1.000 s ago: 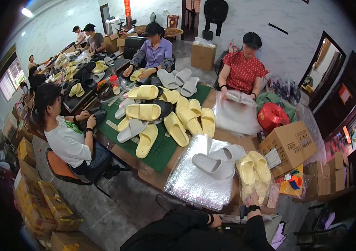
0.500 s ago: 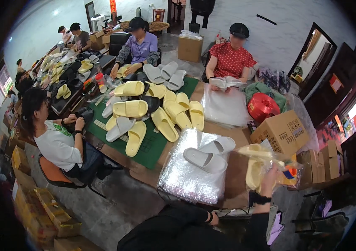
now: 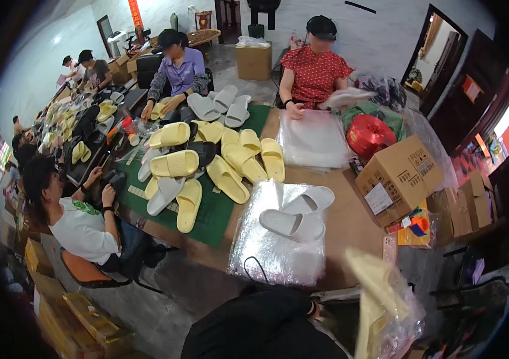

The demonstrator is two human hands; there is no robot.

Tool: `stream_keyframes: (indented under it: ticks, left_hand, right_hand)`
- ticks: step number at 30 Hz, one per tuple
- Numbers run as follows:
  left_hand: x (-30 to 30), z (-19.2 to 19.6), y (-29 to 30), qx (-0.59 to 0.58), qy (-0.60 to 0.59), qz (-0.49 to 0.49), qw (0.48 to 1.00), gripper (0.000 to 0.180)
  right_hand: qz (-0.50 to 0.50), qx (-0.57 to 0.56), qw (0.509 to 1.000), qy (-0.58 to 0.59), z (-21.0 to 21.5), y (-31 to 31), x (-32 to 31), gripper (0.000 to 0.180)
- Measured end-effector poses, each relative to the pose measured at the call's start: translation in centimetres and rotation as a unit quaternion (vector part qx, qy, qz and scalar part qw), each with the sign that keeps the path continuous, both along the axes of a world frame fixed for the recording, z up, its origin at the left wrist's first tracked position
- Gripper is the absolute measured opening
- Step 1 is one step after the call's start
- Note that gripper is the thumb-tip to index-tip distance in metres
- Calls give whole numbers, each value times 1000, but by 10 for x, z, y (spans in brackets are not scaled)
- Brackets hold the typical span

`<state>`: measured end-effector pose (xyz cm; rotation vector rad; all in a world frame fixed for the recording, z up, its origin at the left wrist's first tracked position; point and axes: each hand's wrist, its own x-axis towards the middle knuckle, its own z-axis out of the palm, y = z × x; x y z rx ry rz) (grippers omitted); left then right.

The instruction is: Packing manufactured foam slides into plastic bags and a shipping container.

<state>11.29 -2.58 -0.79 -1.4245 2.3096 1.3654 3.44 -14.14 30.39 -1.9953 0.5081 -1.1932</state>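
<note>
A pair of pale yellow slippers in a clear plastic bag (image 3: pixel 380 305) hangs blurred at the lower right, below the table's edge. My right hand is hidden behind that bag, and the bag appears to be held by it. Only the wrist of my left hand (image 3: pixel 312 309) shows, next to my black clothing; its fingers are out of sight. On the table in front of me two grey slippers (image 3: pixel 295 214) lie on a stack of clear plastic bags (image 3: pixel 272 257).
Several yellow and grey slippers (image 3: pixel 218 161) cover a green mat (image 3: pixel 212 218). A cardboard box (image 3: pixel 401 173) and a red twine spool (image 3: pixel 367 134) stand on the right. Co-workers sit around: one in red (image 3: pixel 314 75), one in purple (image 3: pixel 179 66), one in white (image 3: pixel 81 224).
The bagged yellow slippers have swung from the table's right end down to the lower right. My view has moved closer to the table.
</note>
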Motion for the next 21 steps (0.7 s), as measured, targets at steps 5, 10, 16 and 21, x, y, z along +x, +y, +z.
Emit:
stream_keyframes:
  ticks: [5,10,16,21]
  left_hand:
    - [-5,-72,-16,7,15,-12,1000,56]
    - [-7,-88,-17,-29,2,-26,999,55]
    - [-7,-92,-5,-75,-21,-18,997,53]
    - [-11,-91,-3,-107,-37,-20,993,53]
  right_hand:
    - [-45,164,985,-21,-36,14,-12,31]
    - [-87,313,945,-42,-72,23,-15,28]
    - [-108,479,869,-59,-118,31,-6,25]
    - [-115,577,806,-60,-183,18,-5,21]
